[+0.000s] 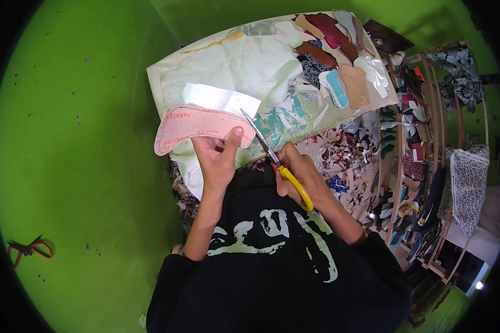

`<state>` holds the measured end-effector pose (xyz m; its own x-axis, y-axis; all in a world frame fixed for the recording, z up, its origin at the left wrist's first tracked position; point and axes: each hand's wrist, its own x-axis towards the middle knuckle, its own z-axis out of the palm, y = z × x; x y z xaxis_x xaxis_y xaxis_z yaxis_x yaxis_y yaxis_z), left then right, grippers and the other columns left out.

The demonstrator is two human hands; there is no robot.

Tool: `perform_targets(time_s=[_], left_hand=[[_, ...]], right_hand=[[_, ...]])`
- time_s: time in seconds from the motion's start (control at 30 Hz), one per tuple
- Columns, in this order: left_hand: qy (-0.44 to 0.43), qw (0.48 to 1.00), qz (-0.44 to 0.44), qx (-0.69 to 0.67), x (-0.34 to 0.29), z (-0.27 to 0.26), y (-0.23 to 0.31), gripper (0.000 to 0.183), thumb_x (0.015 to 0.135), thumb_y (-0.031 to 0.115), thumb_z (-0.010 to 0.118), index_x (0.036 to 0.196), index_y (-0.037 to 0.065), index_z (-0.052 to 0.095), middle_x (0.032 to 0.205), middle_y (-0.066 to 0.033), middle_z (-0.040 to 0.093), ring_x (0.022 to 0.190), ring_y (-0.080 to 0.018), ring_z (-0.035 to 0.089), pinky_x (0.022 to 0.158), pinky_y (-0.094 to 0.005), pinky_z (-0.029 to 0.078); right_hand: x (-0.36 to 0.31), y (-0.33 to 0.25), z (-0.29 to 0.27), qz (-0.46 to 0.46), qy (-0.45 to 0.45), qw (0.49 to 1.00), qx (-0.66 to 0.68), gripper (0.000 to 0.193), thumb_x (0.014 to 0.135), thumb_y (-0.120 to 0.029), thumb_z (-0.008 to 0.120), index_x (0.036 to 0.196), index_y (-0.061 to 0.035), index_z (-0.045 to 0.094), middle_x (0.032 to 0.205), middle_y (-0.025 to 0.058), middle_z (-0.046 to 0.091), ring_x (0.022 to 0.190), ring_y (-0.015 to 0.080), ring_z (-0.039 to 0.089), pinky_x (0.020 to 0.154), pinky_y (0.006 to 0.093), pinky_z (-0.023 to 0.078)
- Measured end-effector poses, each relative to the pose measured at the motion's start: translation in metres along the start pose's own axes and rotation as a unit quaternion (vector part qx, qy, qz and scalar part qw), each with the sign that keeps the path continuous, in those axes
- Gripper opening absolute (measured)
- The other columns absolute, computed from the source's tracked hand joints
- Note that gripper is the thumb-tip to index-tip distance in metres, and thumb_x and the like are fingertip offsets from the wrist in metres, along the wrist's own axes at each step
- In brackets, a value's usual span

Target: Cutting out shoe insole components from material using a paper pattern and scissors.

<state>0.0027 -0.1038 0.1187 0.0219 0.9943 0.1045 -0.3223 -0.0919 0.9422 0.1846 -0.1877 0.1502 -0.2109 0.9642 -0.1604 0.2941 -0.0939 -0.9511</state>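
Currently, the left hand (218, 160) has a pinched grip on a curved pink piece (197, 126), thumb uppermost; the right hand (304, 173) is curled around yellow-handled scissors (298, 188) at its right end.

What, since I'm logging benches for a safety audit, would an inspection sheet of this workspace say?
Surface: cream worktable, partly covered by a white sheet.
Things in work: pink piece with print and a drawn outline, white strip beyond it; yellow-handled scissors at its right end.
Clutter: teal scraps and cut pieces on the table; mixed scraps heaped alongside.
Hands: left hand grips the pink piece; right hand holds the scissors.
Cables: none certain; looped red-and-dark item at far left is unclear.
Surroundings: green surface at left; wooden racks at right, patterned fabric hanging.
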Motion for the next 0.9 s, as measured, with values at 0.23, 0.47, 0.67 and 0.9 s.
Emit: perform_targets(time_s=[0.23, 0.47, 0.67, 0.9], left_hand=[[-0.021, 0.999, -0.031, -0.003, 0.001, 0.000, 0.004, 0.059, 0.088, 0.000, 0.070, 0.132, -0.003, 0.031, 0.114, -0.0149, 0.058, 0.093, -0.0156, 0.064, 0.074, -0.0257, 0.054], [-0.048, 0.998, -0.044, 0.000, -0.002, 0.003, 0.006, 0.058, 0.087, 0.000, 0.071, 0.131, -0.002, 0.033, 0.114, -0.0154, 0.058, 0.094, -0.0165, 0.064, 0.076, -0.0267, 0.054], [-0.061, 0.995, -0.068, -0.048, 0.000, 0.003, 0.009, 0.061, 0.086, -0.001, 0.071, 0.134, -0.003, 0.032, 0.114, -0.0153, 0.059, 0.098, -0.0176, 0.064, 0.081, -0.0292, 0.054], [-0.100, 0.987, -0.112, -0.055, 0.000, 0.004, 0.010, 0.063, 0.085, -0.003, 0.070, 0.135, -0.003, 0.031, 0.118, -0.0175, 0.060, 0.102, -0.0182, 0.065, 0.084, -0.0297, 0.055]], right_hand=[[-0.004, -0.002, -0.007, 0.022, -0.023, 0.999, 0.006, 0.074, 0.074, -0.056, 0.078, 0.106, -0.0026, 0.038, 0.075, 0.0158, 0.059, 0.069, 0.0369, 0.061, 0.064, 0.0410, 0.047], [-0.005, 0.000, -0.004, 0.010, 0.010, 0.998, -0.058, 0.075, 0.073, -0.053, 0.080, 0.109, -0.0027, 0.038, 0.079, 0.0196, 0.059, 0.073, 0.0431, 0.059, 0.067, 0.0438, 0.047], [-0.014, -0.003, -0.017, 0.023, -0.025, 0.995, -0.094, 0.076, 0.072, -0.052, 0.081, 0.109, -0.0026, 0.038, 0.086, 0.0231, 0.058, 0.081, 0.0482, 0.056, 0.072, 0.0473, 0.045], [-0.010, 0.001, -0.015, -0.003, -0.008, 0.996, -0.090, 0.093, 0.067, -0.085, 0.056, 0.106, -0.0020, 0.037, 0.073, 0.0119, 0.057, 0.064, 0.0277, 0.057, 0.060, 0.0363, 0.043]])
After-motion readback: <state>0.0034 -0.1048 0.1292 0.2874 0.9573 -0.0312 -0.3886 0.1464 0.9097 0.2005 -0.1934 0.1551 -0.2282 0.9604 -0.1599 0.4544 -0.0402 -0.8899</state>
